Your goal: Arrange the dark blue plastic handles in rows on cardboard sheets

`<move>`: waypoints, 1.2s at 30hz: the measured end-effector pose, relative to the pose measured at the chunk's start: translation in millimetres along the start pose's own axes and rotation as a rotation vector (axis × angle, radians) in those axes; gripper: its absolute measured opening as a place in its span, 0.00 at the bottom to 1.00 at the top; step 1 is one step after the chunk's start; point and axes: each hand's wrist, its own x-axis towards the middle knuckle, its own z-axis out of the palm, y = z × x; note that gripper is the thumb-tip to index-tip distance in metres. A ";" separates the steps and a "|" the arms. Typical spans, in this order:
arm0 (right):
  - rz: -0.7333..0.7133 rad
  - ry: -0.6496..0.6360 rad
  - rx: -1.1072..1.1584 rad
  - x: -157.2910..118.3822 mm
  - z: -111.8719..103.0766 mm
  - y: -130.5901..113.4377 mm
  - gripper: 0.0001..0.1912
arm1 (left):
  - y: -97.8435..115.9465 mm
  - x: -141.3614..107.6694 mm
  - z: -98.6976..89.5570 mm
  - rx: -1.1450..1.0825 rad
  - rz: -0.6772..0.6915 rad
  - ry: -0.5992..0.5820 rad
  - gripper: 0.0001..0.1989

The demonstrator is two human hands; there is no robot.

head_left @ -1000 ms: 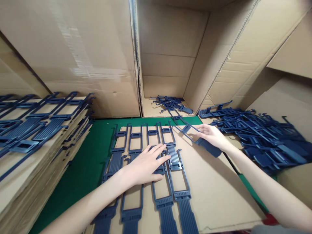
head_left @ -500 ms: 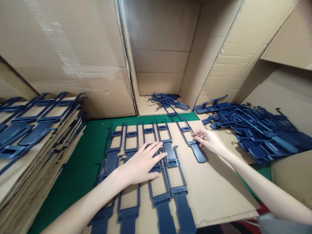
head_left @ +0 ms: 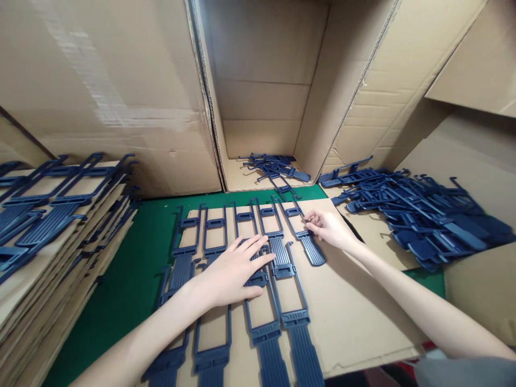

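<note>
Dark blue plastic frames with ribbed ends lie in two rows on a cardboard sheet (head_left: 363,317). My left hand (head_left: 237,269) rests palm down over the middle frames, fingers spread, holding nothing. At the right end of the far row, my right hand (head_left: 326,228) pinches the right edge of a blue frame (head_left: 311,248) between thumb and fingers. That frame lies slightly tilted beside its left neighbour (head_left: 277,244), its hooked end away from me. Part of the near row is covered by my left hand and forearm.
Stacked cardboard sheets (head_left: 92,258) carrying more blue frames stand at the left. A small pile of frames (head_left: 274,167) lies in an open box (head_left: 262,102). A larger tangled pile (head_left: 427,215) is at the right. Green surface (head_left: 121,279) shows between.
My right hand has moved left, bringing the pinched frame closer to the far row. My left hand stays spread in nearly the same place. The view has shifted slightly.
</note>
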 end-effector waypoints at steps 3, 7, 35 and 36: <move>0.007 -0.017 0.011 -1.0 2.9 -0.5 0.11 | 0.6 -0.8 -1.2 0.007 -0.001 -0.007 0.36; -0.019 -0.050 -0.028 -1.9 5.3 -8.5 0.12 | 1.3 -1.5 -2.8 0.015 -0.002 -0.006 0.35; 0.087 0.330 -0.261 133.4 -50.0 -8.8 0.07 | -3.7 -1.9 6.2 -0.021 0.029 0.063 0.35; 0.067 0.349 -0.214 132.1 -54.2 -12.7 0.07 | -3.8 -2.0 6.7 -0.024 0.028 0.067 0.35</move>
